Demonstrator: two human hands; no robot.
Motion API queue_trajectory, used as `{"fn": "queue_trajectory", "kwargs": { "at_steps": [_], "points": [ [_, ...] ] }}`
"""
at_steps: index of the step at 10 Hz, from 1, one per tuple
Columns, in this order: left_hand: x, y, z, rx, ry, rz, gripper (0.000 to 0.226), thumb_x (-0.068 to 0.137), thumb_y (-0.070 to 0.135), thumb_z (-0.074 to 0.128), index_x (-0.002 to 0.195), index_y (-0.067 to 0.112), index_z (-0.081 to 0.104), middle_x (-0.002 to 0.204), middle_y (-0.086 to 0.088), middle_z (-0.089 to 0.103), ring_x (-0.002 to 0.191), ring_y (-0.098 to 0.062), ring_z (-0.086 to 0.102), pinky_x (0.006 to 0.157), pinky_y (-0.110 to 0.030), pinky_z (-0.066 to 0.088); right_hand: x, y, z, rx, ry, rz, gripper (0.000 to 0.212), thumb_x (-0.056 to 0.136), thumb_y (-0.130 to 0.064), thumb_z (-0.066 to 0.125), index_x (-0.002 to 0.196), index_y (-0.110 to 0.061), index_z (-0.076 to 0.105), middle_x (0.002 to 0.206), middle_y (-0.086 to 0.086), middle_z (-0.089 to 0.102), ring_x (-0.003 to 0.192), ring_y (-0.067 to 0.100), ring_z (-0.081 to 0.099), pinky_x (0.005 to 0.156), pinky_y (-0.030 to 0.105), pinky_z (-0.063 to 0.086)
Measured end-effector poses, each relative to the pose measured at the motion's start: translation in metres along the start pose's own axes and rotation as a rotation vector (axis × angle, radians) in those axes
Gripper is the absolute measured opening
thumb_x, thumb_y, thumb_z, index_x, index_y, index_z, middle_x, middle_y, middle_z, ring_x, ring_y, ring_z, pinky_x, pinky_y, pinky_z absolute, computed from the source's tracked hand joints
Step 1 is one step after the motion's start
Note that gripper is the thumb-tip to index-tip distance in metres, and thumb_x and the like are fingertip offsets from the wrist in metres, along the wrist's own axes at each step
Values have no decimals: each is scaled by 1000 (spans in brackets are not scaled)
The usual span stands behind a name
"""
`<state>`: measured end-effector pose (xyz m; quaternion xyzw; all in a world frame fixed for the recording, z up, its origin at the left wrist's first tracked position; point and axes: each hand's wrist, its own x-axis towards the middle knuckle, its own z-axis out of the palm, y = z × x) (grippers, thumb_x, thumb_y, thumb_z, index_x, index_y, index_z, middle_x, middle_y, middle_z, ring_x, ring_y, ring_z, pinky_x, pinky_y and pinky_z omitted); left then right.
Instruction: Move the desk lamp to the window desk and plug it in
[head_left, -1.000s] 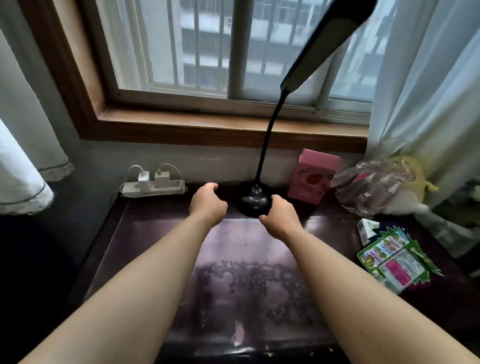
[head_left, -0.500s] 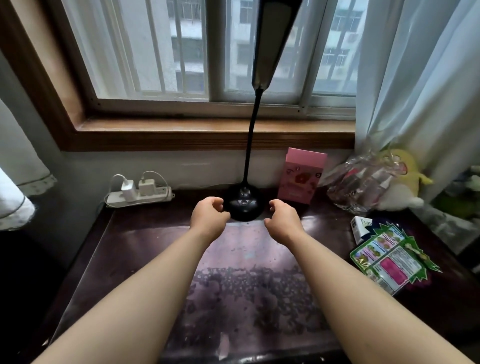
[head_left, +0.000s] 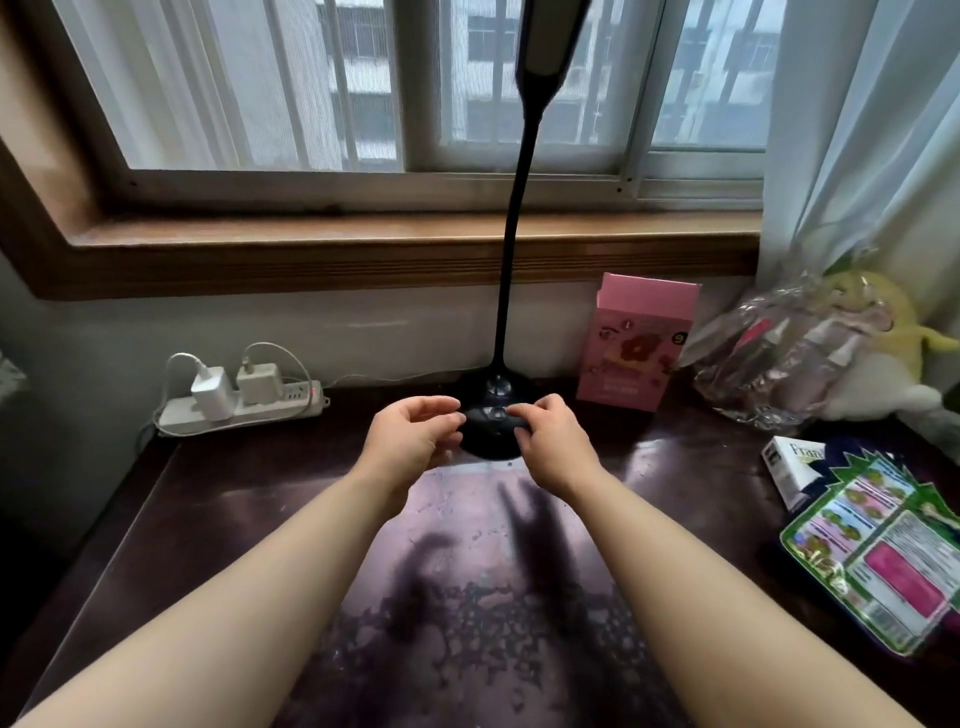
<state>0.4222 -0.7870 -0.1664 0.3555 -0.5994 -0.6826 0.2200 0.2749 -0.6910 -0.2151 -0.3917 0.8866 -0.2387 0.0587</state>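
The black desk lamp stands on the dark desk (head_left: 218, 499) under the window, its round base (head_left: 493, 441) near the back wall. Its thin neck (head_left: 511, 249) rises to the flat head (head_left: 545, 41) at the top edge. My left hand (head_left: 415, 441) hovers at the base's left rim, fingers curled and apart, holding nothing. My right hand (head_left: 550, 441) is at the right side, fingertips resting on top of the base. A white power strip (head_left: 244, 408) with two white chargers lies at the back left. A thin cord (head_left: 395, 376) runs between strip and lamp; its plug is not visible.
A pink box (head_left: 636, 343) stands right of the lamp. Further right are a crumpled clear plastic bag (head_left: 779, 353), a yellow plush toy (head_left: 883, 338), a small white carton (head_left: 795, 467) and green snack packets (head_left: 883, 551). White curtains (head_left: 872, 130) hang at the right.
Both hands went from loose fists beside the base to fingers reaching onto it. My view moved closer. Hand shadows now fall on the desk.
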Motion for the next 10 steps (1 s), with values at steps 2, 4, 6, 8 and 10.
{"fn": "queue_trajectory", "kwargs": {
  "at_steps": [2, 4, 6, 8, 10],
  "points": [
    [15, -16, -2, -136, -8, -54, 13, 86, 5, 64, 88, 18, 66, 86, -3, 68, 69, -12, 63, 71, -27, 52, 13, 12, 27, -284, 48, -76, 45, 96, -32, 42, 141, -34, 45, 135, 10, 42, 119, 32, 44, 97, 36, 35],
    [23, -24, 0, -136, -22, -57, 12, 86, 6, 65, 89, 18, 66, 87, -2, 69, 70, -12, 63, 71, -26, 52, 21, 17, 36, -357, 34, -91, 46, 97, -37, 39, 143, -36, 40, 137, 10, 42, 120, 32, 43, 99, 38, 33],
    [26, -25, 0, -147, -16, -61, 13, 87, 6, 64, 88, 19, 66, 87, -2, 69, 70, -12, 63, 71, -26, 52, 20, 16, 35, -458, 3, -101, 50, 96, -43, 37, 146, -36, 34, 141, 10, 38, 122, 31, 40, 100, 40, 32],
    [16, -16, -5, -182, -12, -77, 13, 88, 5, 62, 90, 17, 65, 87, -3, 68, 70, -13, 62, 72, -28, 52, 13, 0, 24, -421, -49, -46, 54, 96, -41, 38, 148, -35, 28, 149, 10, 30, 127, 33, 37, 104, 42, 31],
    [-7, 4, -14, -177, -9, -84, 13, 88, 5, 62, 89, 18, 64, 87, -2, 68, 71, -13, 62, 70, -27, 52, -9, -24, -6, 227, 7, 99, 40, 93, -27, 51, 128, -10, 59, 125, 11, 65, 117, 28, 58, 99, 32, 44]
  ]
}}
